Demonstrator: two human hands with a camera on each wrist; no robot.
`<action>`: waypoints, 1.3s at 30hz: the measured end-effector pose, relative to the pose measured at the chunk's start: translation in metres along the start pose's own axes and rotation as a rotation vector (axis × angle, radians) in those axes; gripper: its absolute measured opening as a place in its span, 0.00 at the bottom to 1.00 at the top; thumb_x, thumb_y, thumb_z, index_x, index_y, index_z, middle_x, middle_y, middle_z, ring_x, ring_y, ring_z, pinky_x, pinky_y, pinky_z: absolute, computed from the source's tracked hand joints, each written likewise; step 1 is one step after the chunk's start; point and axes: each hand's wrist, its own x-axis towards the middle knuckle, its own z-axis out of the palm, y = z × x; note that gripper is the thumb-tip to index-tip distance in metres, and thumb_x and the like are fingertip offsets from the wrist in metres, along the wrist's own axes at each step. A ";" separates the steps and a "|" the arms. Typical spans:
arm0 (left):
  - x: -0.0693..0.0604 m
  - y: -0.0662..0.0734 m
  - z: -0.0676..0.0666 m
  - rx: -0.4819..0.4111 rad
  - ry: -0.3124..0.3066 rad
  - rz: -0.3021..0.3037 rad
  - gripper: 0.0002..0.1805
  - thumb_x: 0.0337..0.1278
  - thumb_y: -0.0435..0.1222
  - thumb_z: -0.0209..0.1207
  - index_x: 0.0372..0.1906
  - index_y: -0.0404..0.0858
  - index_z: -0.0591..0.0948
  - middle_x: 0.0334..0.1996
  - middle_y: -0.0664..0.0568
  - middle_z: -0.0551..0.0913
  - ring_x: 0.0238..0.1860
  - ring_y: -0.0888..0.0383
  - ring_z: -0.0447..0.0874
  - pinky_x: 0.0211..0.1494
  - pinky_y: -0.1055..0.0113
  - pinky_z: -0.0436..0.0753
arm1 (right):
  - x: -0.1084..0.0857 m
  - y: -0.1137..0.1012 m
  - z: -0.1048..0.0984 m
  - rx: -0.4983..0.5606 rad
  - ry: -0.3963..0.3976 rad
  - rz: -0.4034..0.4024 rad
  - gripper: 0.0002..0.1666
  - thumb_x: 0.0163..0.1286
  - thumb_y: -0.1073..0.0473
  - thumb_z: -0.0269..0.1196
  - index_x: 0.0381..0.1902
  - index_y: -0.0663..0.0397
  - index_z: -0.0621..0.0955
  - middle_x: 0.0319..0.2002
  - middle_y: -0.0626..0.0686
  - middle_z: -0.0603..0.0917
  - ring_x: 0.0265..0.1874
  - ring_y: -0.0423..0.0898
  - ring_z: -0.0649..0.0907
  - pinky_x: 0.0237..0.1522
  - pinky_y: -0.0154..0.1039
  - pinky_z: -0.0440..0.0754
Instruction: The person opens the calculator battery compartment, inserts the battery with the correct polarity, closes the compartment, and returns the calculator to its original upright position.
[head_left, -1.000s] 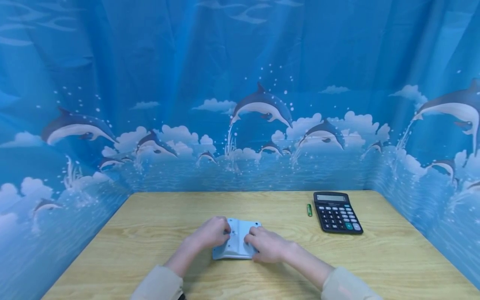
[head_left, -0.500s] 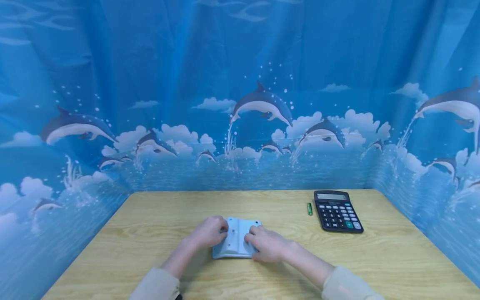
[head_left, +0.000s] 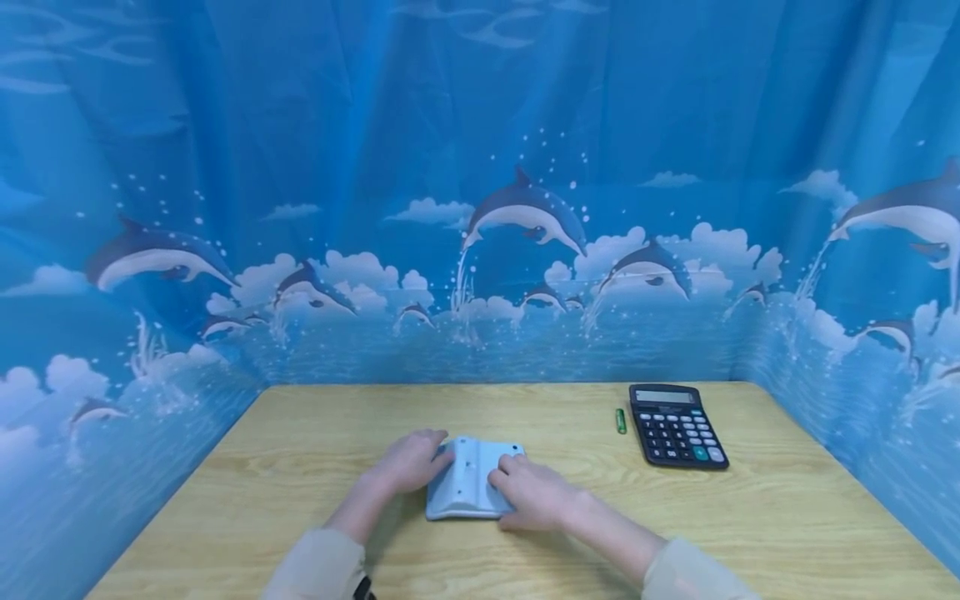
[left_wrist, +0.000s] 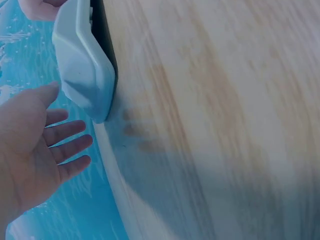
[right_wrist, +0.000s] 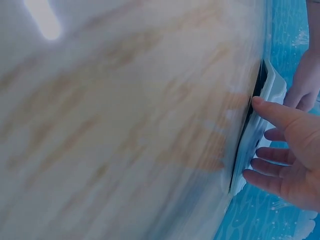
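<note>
A pale blue plastic device [head_left: 467, 492], shaped like a desk calculator, lies back side up on the table, with small screw holes showing. Beside its left edge my left hand [head_left: 411, 462] has its fingers spread and straight; in the left wrist view the palm of that left hand [left_wrist: 30, 145] faces the device [left_wrist: 82, 65], thumb tip close to its side. Whether the thumb touches is unclear. On the right side, my right hand [head_left: 536, 493] holds the device, fingers bent over its back and thumb at the near right corner. The right wrist view shows this thumb [right_wrist: 275, 111] at the edge.
A black calculator [head_left: 675, 423] lies face up at the back right of the wooden table [head_left: 330, 417]. Just left of it is a small green battery [head_left: 620, 421]. A blue dolphin-print curtain [head_left: 360, 167] encloses the table at the back and sides.
My left hand has straightened its curled fingers and drawn back slightly left from the device's top. The right hand stays almost in place, and the device has hardly moved.
</note>
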 end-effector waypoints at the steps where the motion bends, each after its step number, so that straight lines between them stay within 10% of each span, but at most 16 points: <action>1: 0.000 0.000 0.001 -0.005 0.002 -0.007 0.22 0.64 0.40 0.52 0.55 0.27 0.74 0.51 0.35 0.77 0.55 0.41 0.73 0.58 0.50 0.69 | 0.000 -0.001 0.000 -0.016 0.010 0.001 0.28 0.53 0.44 0.68 0.47 0.53 0.76 0.37 0.47 0.72 0.34 0.39 0.70 0.31 0.30 0.71; 21: 0.014 0.005 0.009 -0.097 -0.025 -0.072 0.21 0.67 0.43 0.47 0.51 0.30 0.77 0.44 0.39 0.81 0.48 0.44 0.78 0.53 0.51 0.74 | 0.005 -0.008 -0.001 0.021 -0.011 0.119 0.32 0.52 0.45 0.69 0.50 0.56 0.76 0.38 0.51 0.72 0.37 0.43 0.72 0.33 0.32 0.75; 32: 0.014 0.006 0.010 -0.227 -0.092 -0.217 0.30 0.66 0.49 0.47 0.59 0.29 0.70 0.54 0.37 0.75 0.57 0.42 0.71 0.59 0.50 0.69 | 0.005 -0.006 0.001 0.042 -0.016 0.124 0.31 0.51 0.47 0.70 0.49 0.57 0.75 0.39 0.52 0.72 0.36 0.43 0.71 0.32 0.33 0.75; 39: 0.013 0.005 0.007 -0.271 -0.074 -0.275 0.29 0.64 0.51 0.49 0.56 0.31 0.74 0.45 0.41 0.79 0.43 0.50 0.78 0.47 0.54 0.77 | 0.006 -0.003 0.001 0.010 0.003 0.059 0.29 0.50 0.50 0.69 0.49 0.55 0.76 0.39 0.50 0.72 0.36 0.42 0.71 0.35 0.31 0.74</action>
